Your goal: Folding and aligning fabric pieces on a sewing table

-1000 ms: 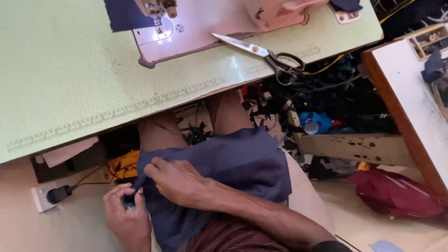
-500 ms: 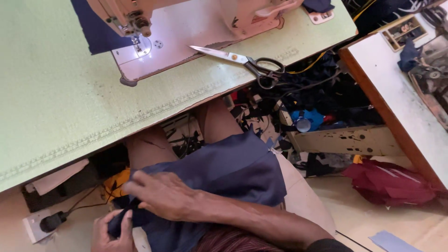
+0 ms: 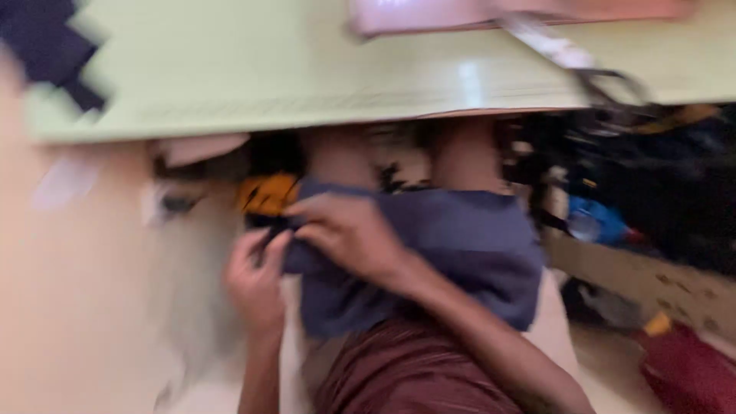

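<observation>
The frame is blurred by head motion. A dark blue cloth [image 3: 452, 253] lies across my lap under the edge of the pale green sewing table [image 3: 268, 84]. My right hand [image 3: 349, 234] reaches across and grips the cloth's left edge. My left hand [image 3: 257, 280] pinches the same edge just below and to the left. A maroon garment [image 3: 406, 368] covers my lap near the bottom of the view.
Scissors [image 3: 590, 69] lie on the table at the upper right, beside the pink base of the sewing machine [image 3: 491, 15]. A dark blue fabric piece [image 3: 50, 54] sits at the table's upper left. An orange item [image 3: 268, 192] and clutter lie under the table.
The view has swung left and down, with heavy blur. Both hands stay on the blue cloth's left edge and have lifted it slightly.
</observation>
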